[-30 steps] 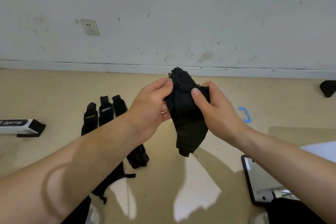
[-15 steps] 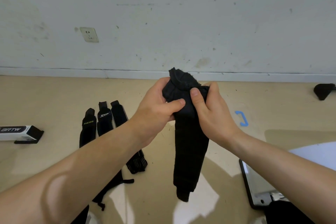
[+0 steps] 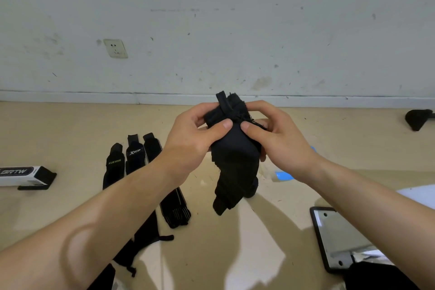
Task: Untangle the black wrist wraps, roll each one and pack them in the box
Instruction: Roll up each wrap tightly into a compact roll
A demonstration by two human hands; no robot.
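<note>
Both hands closed on a black wrist wrap [image 3: 235, 160] held above the floor: the left hand [image 3: 190, 146] pinched the bunched upper part from one side, thumb pressed flat on the cloth, while the right hand [image 3: 280, 139] gripped the opposite side, its thumb tip nearly meeting the left one and its fingers curled over the top. The wrap was soft, matte woven fabric with a frayed edge; a folded band stood up above the fingers, and a crumpled tail hung below the grip. How the fabric was folded inside the palms could not be made out. Below and to the left of the hands, three more black wraps [image 3: 134, 160] lay side by side on the beige floor [image 3: 70, 125], two bearing pale lettering, their lower ends partly hidden behind the left forearm. Further left sat a white-and-black box [image 3: 26, 175], long and narrow, cut off by the frame edge. Below the right forearm lay a dark-rimmed glossy tray-like object [image 3: 334, 238], partly covered. Blue tape [image 3: 283, 175] showed beneath the right wrist. A wall socket [image 3: 115, 48] sat on the scuffed wall beyond the hands.
</note>
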